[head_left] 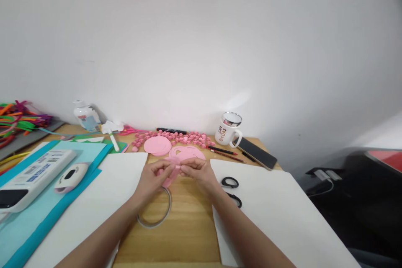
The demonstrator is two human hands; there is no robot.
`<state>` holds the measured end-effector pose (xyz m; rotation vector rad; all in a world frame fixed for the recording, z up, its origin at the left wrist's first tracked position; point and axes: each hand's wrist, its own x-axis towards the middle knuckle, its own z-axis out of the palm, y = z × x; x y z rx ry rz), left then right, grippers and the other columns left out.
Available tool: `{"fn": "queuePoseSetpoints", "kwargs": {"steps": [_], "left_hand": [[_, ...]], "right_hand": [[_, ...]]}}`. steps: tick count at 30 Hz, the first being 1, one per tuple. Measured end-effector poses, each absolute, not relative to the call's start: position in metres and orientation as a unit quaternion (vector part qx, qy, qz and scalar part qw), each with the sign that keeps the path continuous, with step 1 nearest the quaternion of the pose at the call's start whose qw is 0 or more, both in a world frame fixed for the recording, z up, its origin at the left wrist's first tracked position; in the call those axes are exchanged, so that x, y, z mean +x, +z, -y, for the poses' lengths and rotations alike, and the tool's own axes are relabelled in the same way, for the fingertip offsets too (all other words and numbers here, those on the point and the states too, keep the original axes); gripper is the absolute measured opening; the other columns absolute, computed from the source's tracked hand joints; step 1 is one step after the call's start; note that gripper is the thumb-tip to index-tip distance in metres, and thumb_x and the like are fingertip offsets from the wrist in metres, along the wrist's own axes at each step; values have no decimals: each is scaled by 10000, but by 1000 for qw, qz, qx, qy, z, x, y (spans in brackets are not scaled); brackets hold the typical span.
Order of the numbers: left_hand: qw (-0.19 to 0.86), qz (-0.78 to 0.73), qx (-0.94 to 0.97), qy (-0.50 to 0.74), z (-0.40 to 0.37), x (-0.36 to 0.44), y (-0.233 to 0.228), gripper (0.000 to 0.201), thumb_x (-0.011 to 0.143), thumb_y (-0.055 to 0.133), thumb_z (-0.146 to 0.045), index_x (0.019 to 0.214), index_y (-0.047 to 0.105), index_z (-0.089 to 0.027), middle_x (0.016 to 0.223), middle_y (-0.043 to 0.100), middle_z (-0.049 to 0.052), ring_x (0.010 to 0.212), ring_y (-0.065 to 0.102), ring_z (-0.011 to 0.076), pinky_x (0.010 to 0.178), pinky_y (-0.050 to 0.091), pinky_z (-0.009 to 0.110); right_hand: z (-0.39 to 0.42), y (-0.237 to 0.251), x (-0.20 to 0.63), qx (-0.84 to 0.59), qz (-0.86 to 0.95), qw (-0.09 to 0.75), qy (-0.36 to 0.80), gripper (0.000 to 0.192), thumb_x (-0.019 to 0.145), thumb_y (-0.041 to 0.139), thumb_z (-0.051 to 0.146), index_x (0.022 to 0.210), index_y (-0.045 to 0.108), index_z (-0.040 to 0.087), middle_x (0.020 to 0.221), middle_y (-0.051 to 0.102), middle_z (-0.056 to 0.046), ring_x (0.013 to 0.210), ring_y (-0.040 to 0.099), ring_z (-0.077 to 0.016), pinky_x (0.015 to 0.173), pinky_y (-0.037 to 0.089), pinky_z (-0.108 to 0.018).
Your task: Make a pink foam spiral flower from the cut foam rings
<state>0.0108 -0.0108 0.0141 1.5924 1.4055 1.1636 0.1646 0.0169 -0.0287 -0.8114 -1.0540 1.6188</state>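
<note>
**Both hands pinched on a pink paper strip above the desk centre**

The left hand (156,174) and right hand (197,170) met at mid-desk, fingertips closed on a small pink paper piece (172,170) held between them. The piece was narrow; its long axis ran roughly from 1 o'clock down to 7 o'clock, the lower end drooping toward the tape ring (154,212) lying flat on the wooden desk (188,226). Finer detail of the fold could not be told.

At 12 o'clock of the hands lay a cut pink sheet (187,152) and, just beside it at 11 o'clock, a pink paper disc (157,145). Behind these ran a row of small pink paper rolls (176,136). Black-handled scissors (231,190) rested at 3 o'clock on a white sheet (276,213); a second white sheet (103,188) lay at 9 o'clock. A white mug (226,130) and a phone (256,153) stood at 2 o'clock, with two pencils (223,152) near them. At far 9 o'clock, on blue paper (37,217), lay a white punch (71,175).
</note>
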Motion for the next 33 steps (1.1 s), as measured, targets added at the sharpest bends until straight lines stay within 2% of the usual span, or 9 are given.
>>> {"fn": "queuePoseSetpoints", "kwargs": {"steps": [10,20,27,33], "left_hand": [[340,-562,607,447,9,9,5,214,676,588,-364,694,696,-180,655,672,16,665,583,177,621,445,243],[334,-575,585,465,8,7,4,240,702,555,-360,664,682,-160,549,609,-9,557,534,133,556,412,214],[356,-561,596,450,9,9,3,249,694,564,-382,689,684,-164,684,671,19,642,566,160,590,418,233],[353,-559,601,449,9,10,3,222,681,588,-367,702,691,-171,714,685,24,676,589,170,603,428,237]], "right_hand": [[-15,-26,166,-377,476,508,611,152,545,743,272,602,651,164,544,627,11,500,548,-91,549,469,-221],[-17,-31,166,-365,443,486,659,207,585,724,294,737,691,158,656,678,-26,622,615,-125,702,486,-270],[-18,-32,166,-358,421,505,663,267,541,752,275,760,652,159,648,670,-13,571,606,-119,637,502,-266],[-16,-30,166,-367,454,495,644,222,540,752,297,674,639,160,599,650,-2,542,587,-110,586,485,-243]]}}
